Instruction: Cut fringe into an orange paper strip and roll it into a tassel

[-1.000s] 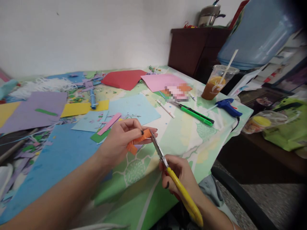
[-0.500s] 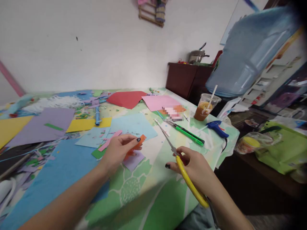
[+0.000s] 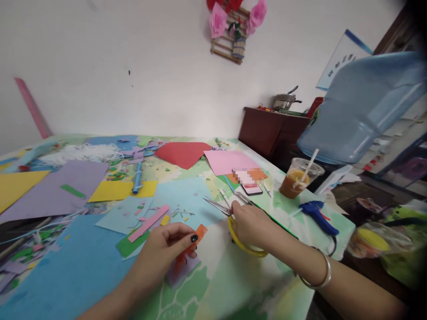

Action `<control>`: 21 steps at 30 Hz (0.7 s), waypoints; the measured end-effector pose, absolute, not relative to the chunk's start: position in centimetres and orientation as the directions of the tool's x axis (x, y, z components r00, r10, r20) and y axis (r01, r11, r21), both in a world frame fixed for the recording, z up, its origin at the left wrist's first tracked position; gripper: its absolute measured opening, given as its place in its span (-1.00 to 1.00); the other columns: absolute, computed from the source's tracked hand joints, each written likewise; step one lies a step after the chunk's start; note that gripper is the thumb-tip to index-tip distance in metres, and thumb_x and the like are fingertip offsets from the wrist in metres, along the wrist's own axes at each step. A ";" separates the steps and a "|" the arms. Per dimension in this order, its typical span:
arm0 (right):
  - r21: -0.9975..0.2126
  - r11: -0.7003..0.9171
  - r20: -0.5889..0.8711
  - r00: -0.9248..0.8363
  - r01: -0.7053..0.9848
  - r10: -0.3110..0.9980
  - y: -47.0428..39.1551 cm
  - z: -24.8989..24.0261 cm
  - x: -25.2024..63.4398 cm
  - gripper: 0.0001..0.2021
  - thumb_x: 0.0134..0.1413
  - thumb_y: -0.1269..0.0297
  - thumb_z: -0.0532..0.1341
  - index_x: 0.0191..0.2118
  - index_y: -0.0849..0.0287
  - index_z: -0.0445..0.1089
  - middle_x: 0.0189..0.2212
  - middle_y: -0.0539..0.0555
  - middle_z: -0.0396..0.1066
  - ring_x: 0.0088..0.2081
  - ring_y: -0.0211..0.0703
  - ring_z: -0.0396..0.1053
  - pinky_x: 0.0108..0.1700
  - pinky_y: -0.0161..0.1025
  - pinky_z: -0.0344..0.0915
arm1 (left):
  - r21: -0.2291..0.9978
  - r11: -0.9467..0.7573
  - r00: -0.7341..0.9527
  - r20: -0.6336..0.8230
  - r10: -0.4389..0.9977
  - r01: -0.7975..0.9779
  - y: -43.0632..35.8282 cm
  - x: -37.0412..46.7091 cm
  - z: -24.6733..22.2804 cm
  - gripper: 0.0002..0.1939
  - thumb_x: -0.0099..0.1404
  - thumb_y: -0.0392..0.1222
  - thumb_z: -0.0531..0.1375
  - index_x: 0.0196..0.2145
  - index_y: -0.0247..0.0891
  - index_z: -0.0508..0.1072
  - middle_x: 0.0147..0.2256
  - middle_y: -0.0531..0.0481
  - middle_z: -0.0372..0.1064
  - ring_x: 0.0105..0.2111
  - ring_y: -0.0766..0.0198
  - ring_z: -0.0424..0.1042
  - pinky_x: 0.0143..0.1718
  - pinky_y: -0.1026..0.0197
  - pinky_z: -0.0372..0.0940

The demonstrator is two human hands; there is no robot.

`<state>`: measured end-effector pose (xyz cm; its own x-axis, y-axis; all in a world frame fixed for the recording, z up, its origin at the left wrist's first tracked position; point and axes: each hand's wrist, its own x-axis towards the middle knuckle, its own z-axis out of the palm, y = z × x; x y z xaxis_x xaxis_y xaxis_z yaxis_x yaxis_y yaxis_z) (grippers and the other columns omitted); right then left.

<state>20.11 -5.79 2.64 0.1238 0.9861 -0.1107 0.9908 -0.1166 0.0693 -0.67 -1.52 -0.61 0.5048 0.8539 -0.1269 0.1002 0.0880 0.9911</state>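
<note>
My left hand (image 3: 173, 244) pinches an orange paper strip (image 3: 201, 232) with small cuts along its edge. Below those fingers is a purple paper piece (image 3: 180, 272); whether it is held or lies on the table I cannot tell. My right hand (image 3: 248, 224) is closed on yellow-handled scissors (image 3: 238, 242), whose blades point left over the tabletop, slightly parted. Just behind that hand lie a second pair of scissors with a green handle (image 3: 276, 220) and a white stick (image 3: 225, 197). Left of my left hand, a pink strip (image 3: 150, 222) rests across green paper (image 3: 128, 242).
Coloured sheets, including a large blue one (image 3: 66, 262), and paper scraps cover the left side. Toward the right stand a drink cup with a straw (image 3: 295, 182) and a blue glue gun (image 3: 318, 216). A phone (image 3: 252, 190) lies behind my right hand. A large water bottle (image 3: 360, 111) rises beyond.
My right hand has moved forward and left with the yellow scissors, their blades now pointing more to the left. My left hand keeps the orange strip. The camera view has tilted upward.
</note>
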 end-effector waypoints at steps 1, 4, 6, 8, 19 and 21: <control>0.079 -0.090 -0.125 0.099 0.993 0.987 -5.1 2.6 20.0 -0.69 -0.08 0.44 0.20 -0.13 0.30 0.31 -0.35 0.22 0.48 -0.32 0.12 0.45 -0.48 -0.23 0.12 | 0.990 0.115 0.504 -0.142 0.852 0.085 -1.4 -0.6 -0.7 -0.78 0.05 -0.03 0.30 -0.50 -0.25 0.50 -0.62 -0.01 0.43 -0.60 0.29 0.37 -0.58 0.31 0.19; 0.099 -0.015 -0.170 0.032 0.995 0.985 -3.3 2.6 19.7 -0.70 -0.14 0.42 0.25 -0.18 0.31 0.34 -0.36 0.24 0.48 -0.32 0.16 0.46 -0.49 -0.23 0.15 | 0.982 0.183 0.494 -0.183 0.850 0.048 -0.7 -0.7 -0.8 -0.77 0.02 -0.02 0.32 -0.47 -0.24 0.48 -0.58 -0.01 0.44 -0.56 0.25 0.42 -0.59 0.31 0.22; 0.105 0.039 -0.202 -0.017 0.994 0.979 -2.5 2.6 19.5 -0.76 -0.11 0.41 0.24 -0.23 0.31 0.36 -0.37 0.25 0.48 -0.32 0.17 0.47 -0.48 -0.21 0.18 | 0.979 0.195 0.469 -0.197 0.861 0.053 -0.1 -0.9 -0.7 -0.77 0.02 -0.03 0.33 -0.46 -0.25 0.48 -0.55 0.00 0.45 -0.53 0.25 0.44 -0.54 0.30 0.27; 0.104 0.095 -0.234 -0.068 0.990 0.970 -2.1 2.7 19.5 -0.74 -0.09 0.38 0.25 -0.20 0.31 0.37 -0.35 0.25 0.49 -0.33 0.16 0.47 -0.46 -0.20 0.21 | 0.978 0.196 0.457 -0.206 0.865 0.071 0.5 -1.2 -0.7 -0.78 0.04 -0.04 0.32 -0.46 -0.25 0.49 -0.54 0.01 0.45 -0.51 0.27 0.44 -0.48 0.29 0.30; -0.344 0.130 0.074 -0.111 0.930 0.991 -1.4 6.3 20.1 -0.73 0.08 0.27 0.20 -0.06 0.08 0.40 -0.38 0.10 0.52 -0.36 -0.04 0.45 -0.41 -0.25 0.22 | 0.972 0.234 0.501 -0.193 0.843 -0.021 1.6 -1.6 -1.6 -0.81 0.08 -0.11 0.30 -0.47 -0.30 0.43 -0.58 0.04 0.43 -0.59 0.35 0.40 -0.57 0.34 0.26; -0.586 0.151 0.157 -0.071 0.796 0.985 -0.9 5.5 19.4 -0.78 0.12 0.23 0.17 -0.13 0.14 0.42 -0.36 0.10 0.52 -0.33 -0.09 0.44 -0.38 -0.26 0.26 | 0.982 0.185 0.488 -0.147 0.860 -0.030 1.5 -1.6 -1.4 -0.81 0.08 -0.13 0.30 -0.46 -0.32 0.44 -0.56 0.03 0.44 -0.58 0.36 0.41 -0.55 0.35 0.27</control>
